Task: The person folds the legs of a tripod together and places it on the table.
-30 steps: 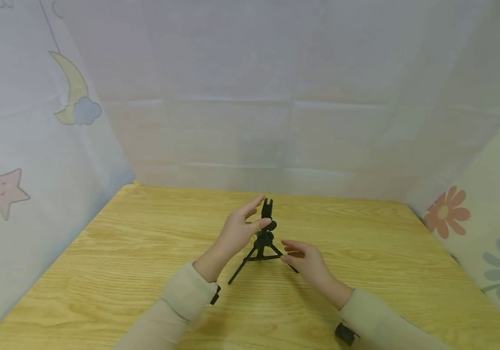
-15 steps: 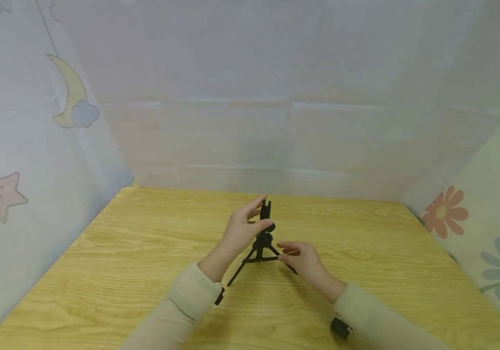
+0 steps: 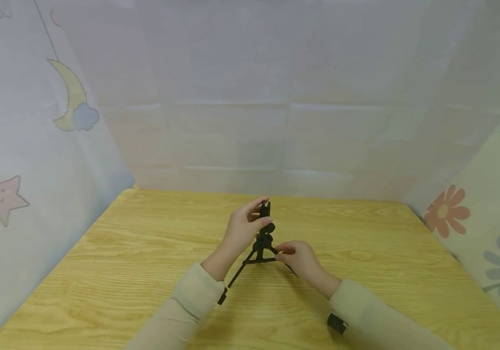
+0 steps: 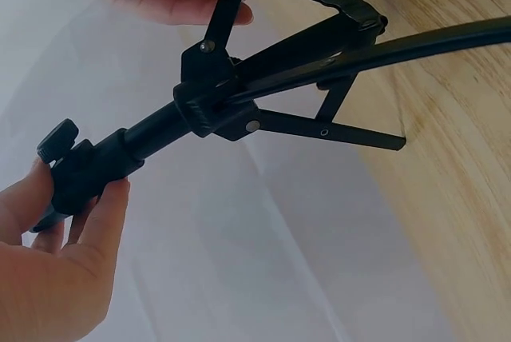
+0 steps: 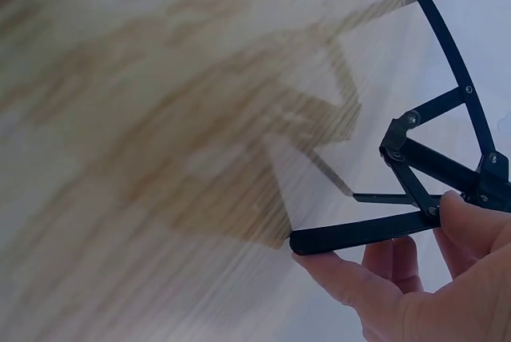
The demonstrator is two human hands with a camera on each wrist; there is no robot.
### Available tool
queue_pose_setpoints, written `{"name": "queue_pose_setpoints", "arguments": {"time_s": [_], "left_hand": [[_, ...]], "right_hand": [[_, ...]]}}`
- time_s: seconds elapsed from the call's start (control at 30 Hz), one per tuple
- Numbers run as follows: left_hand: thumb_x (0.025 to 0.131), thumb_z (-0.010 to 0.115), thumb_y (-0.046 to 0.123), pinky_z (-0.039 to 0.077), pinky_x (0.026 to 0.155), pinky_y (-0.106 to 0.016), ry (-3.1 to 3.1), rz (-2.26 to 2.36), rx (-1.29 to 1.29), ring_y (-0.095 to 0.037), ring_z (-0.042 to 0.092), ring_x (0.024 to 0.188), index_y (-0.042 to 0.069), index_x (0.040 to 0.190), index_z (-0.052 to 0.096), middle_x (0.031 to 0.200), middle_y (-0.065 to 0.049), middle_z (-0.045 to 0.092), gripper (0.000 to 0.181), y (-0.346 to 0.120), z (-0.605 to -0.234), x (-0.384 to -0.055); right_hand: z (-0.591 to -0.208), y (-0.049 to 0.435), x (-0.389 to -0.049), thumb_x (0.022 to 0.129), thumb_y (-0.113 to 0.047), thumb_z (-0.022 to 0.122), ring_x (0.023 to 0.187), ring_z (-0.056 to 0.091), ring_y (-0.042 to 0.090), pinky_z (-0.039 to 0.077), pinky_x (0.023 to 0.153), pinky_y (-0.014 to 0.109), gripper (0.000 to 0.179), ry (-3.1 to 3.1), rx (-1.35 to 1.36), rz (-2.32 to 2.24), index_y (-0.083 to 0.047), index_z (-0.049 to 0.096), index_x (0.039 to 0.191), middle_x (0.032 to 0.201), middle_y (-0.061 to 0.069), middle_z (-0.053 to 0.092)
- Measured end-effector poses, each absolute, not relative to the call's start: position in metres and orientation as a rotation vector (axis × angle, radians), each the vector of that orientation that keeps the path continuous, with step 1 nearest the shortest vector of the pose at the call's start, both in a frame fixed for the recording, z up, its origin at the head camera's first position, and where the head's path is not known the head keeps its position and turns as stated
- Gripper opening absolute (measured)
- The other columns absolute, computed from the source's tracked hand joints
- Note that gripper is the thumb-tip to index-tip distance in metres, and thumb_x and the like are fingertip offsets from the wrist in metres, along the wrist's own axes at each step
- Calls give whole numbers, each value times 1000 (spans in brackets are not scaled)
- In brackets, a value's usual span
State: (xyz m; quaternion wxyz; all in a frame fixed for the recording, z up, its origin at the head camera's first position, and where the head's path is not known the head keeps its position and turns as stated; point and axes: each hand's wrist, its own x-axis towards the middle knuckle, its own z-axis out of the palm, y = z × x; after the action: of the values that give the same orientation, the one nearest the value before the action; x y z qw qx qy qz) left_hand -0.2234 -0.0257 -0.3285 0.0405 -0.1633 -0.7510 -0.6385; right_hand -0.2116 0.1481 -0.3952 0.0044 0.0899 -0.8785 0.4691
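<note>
A small black tripod stands on the wooden table with its legs spread. Around its upper section, the left hand has its thumb and fingers on opposite sides; a forked top sticks up beside the fingertips. In the left wrist view that hand grips the post just by a round knob. The right hand pinches the right leg near its brace joint. Seen from the right wrist, the thumb lies on top of this leg and the fingers run underneath it, its foot end close to the tabletop.
The light wooden tabletop reaches back to a pale hanging cloth. Printed cloths with a moon, star and flowers flank it left and right. Small black devices sit under both sleeve cuffs.
The right hand has come a little left and its fingers have closed onto the tripod leg. The left hand stays at the top, its fingers drawn slightly closer round it.
</note>
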Motion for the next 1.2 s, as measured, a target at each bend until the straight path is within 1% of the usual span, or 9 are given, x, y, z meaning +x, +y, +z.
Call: {"name": "queue_pose_setpoints", "arguments": {"time_s": [0.07, 0.13, 0.33, 0.5, 0.6, 0.93, 1.1, 1.2], "left_hand": [[92, 66, 6, 52, 68, -35, -2303, -1961, -483, -28, 66, 99, 11, 135, 58, 119, -15, 63, 44, -25, -328, -224], [92, 66, 6, 47, 60, -33, -2306, -1964, -472, -27, 66, 97, 11, 134, 59, 117, -15, 63, 43, -25, -328, -224], [92, 66, 8, 45, 54, -31, -2334, -1947, -450, -23, 66, 94, 12, 133, 59, 119, -13, 64, 42, -27, -328, -225], [93, 66, 7, 43, 52, -26, -2336, -1949, -447, -24, 66, 95, 11, 134, 59, 119, -14, 63, 42, -28, -326, -225], [93, 66, 7, 43, 53, -26, -2337, -1959, -441, -25, 66, 95, 10, 134, 58, 119, -14, 63, 42, -28, -326, -225], [92, 67, 8, 44, 53, -26, -2353, -1955, -414, -26, 66, 97, 11, 133, 59, 118, -13, 63, 42, -30, -325, -225], [92, 67, 7, 46, 60, -28, -2347, -1958, -426, -28, 66, 98, 10, 132, 60, 118, -14, 62, 42, -30, -325, -225], [91, 67, 6, 48, 63, -32, -2348, -1958, -429, -30, 65, 100, 10, 132, 60, 119, -15, 62, 42, -30, -325, -226]], "right_hand": [[-394, 147, -212, 86, 3, 69, 87, 65, 26, 55, 71, 40, 12, -2762, 272, 1452, 3, 74, 97, 96, 12, 71], [-393, 146, -212, 85, 2, 70, 84, 65, 24, 54, 69, 39, 11, -2770, 275, 1427, 3, 74, 95, 94, 11, 71], [-387, 141, -211, 86, 2, 70, 65, 57, 15, 49, 55, 31, 9, -2792, 294, 1349, 4, 73, 94, 83, 7, 68], [-385, 138, -210, 86, 4, 69, 64, 56, 15, 49, 54, 30, 8, -2796, 297, 1332, 4, 72, 93, 83, 8, 67], [-387, 137, -211, 86, 4, 68, 66, 58, 15, 49, 56, 31, 7, -2790, 311, 1328, 4, 72, 92, 84, 9, 68], [-391, 135, -212, 86, 6, 68, 68, 59, 16, 50, 58, 32, 5, -2774, 330, 1336, 5, 72, 89, 81, 5, 68], [-391, 135, -211, 85, 6, 68, 70, 60, 18, 52, 61, 34, 4, -2746, 351, 1332, 5, 71, 88, 81, 6, 69], [-392, 135, -211, 85, 6, 69, 71, 62, 19, 53, 62, 35, 4, -2731, 356, 1333, 5, 71, 88, 81, 8, 69]]}}
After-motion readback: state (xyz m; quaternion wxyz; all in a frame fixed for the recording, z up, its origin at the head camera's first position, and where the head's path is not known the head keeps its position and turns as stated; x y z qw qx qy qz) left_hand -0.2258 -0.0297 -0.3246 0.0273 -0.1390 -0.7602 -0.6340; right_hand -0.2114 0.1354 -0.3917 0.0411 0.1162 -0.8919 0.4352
